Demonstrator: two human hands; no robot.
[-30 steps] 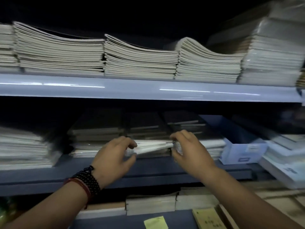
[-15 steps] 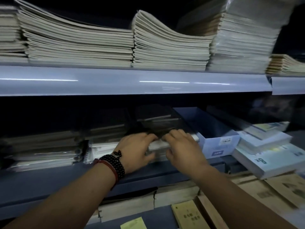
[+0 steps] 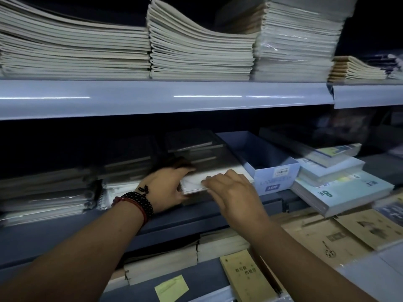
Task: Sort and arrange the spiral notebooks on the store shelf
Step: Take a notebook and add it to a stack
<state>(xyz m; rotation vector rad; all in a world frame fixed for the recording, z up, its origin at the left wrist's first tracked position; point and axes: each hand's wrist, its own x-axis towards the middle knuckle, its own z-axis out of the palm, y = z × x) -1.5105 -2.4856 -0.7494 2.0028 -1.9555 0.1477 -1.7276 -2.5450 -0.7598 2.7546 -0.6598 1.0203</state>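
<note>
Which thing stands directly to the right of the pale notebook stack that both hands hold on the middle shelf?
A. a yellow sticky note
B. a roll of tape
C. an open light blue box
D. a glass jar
C: the open light blue box stands right beside the notebook stack that the left hand and the right hand hold.

Both bare forearms reach up and forward from the lower corners and meet near the middle. The left hand (image 3: 168,188), with dark bead bracelets (image 3: 139,201) and a red cord on its wrist, grips the left end of a pale notebook (image 3: 193,184), fingers over its top. The right hand (image 3: 232,192), knuckles up, curls its fingers over the same notebook's near edge.
</note>
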